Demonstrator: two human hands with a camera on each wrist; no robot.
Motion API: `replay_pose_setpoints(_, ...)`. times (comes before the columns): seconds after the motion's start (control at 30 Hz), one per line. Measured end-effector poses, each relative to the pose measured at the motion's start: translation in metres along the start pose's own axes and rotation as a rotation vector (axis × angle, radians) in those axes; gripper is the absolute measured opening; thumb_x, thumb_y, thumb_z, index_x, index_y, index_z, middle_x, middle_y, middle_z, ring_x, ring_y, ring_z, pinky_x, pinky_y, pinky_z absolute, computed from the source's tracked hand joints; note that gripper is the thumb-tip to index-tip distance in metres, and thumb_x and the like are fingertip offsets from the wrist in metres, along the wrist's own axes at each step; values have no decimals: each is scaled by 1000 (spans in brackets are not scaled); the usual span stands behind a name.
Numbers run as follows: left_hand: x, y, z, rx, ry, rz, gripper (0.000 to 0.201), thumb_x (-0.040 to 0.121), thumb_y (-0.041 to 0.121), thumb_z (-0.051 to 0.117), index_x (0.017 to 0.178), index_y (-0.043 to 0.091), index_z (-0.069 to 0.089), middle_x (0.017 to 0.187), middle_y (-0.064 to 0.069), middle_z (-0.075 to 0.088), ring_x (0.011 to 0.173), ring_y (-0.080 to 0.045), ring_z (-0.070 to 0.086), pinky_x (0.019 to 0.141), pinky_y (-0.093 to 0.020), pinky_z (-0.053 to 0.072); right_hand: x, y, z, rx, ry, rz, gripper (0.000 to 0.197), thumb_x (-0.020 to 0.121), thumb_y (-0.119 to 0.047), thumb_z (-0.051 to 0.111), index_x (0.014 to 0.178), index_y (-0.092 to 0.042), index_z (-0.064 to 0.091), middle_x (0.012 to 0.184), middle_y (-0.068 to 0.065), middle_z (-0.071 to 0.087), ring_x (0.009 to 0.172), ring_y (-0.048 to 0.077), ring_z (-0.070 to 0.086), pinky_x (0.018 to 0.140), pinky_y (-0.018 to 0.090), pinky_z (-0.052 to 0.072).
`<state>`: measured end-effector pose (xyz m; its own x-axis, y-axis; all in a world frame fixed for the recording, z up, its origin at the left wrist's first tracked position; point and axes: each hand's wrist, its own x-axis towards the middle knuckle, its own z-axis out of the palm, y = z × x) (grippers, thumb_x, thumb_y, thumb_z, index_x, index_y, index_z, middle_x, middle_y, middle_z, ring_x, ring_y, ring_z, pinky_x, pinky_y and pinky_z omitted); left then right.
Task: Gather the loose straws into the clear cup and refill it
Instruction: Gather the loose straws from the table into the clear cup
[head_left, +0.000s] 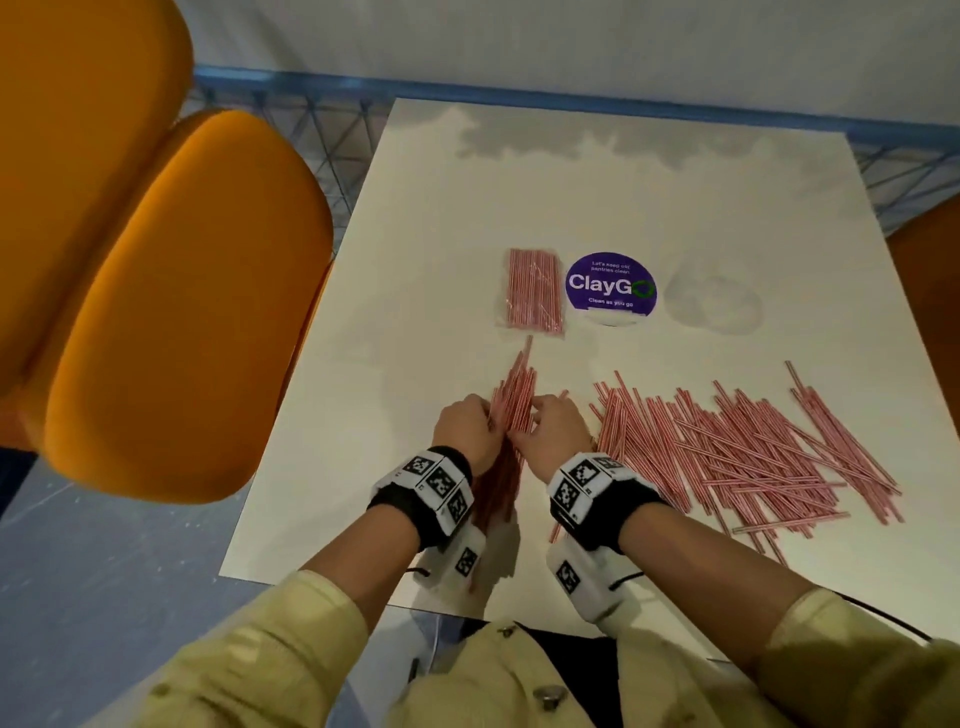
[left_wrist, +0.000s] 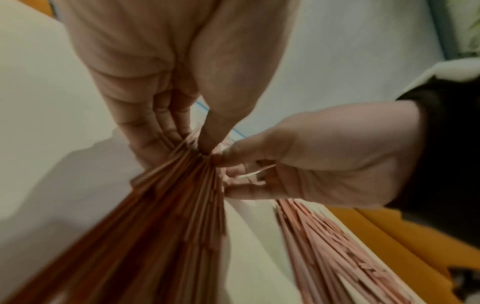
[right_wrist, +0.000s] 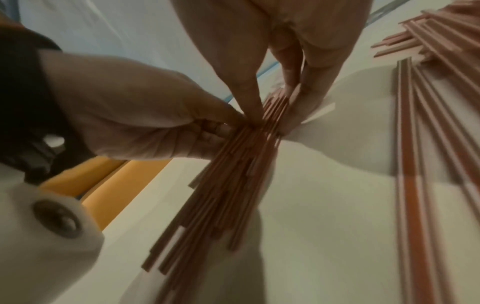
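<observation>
— Both hands closed round one bundle of straws (head_left: 511, 400): left hand (head_left: 465, 431) gripping from the left, fingers (left_wrist: 155, 131) and thumb curled about it; right hand (head_left: 553, 434) pinching the same bundle from the right, thumb on top.

— Bundle's lie?

— Resting on the white table (head_left: 426, 234) near its front edge, fanned at the far end, near end running back under the wrists.

— Rest of the straws?

— Loose pile of straws (head_left: 737, 447) spread over the table just right of the right hand. Packet of straws (head_left: 535, 291) flat further back, beside a purple round sticker (head_left: 610, 288).

— Clear cup?

— Possibly the faint pale round shape (head_left: 714, 304) right of the sticker; too washed out to say for sure.

— Surroundings?

— Orange chairs (head_left: 156, 291) to the left of the table. Marker-printed wrist bands (head_left: 439, 480) on both forearms, pale yellow sleeves (head_left: 291, 644) below.
</observation>
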<state>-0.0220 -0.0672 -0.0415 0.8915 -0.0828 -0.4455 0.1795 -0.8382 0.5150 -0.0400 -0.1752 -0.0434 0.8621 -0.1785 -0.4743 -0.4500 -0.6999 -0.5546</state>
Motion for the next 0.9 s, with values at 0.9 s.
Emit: replay_pose_setpoints(0.9, 15, 34, 6, -657, 6, -21, 38, 99, 38, 35, 113, 5, 46, 103, -6, 57, 95, -19, 54, 84, -30, 43, 18, 0, -26, 819, -19, -64, 41, 77, 17, 53, 113, 1, 63, 90, 10, 64, 85, 20, 60, 92, 35, 49)
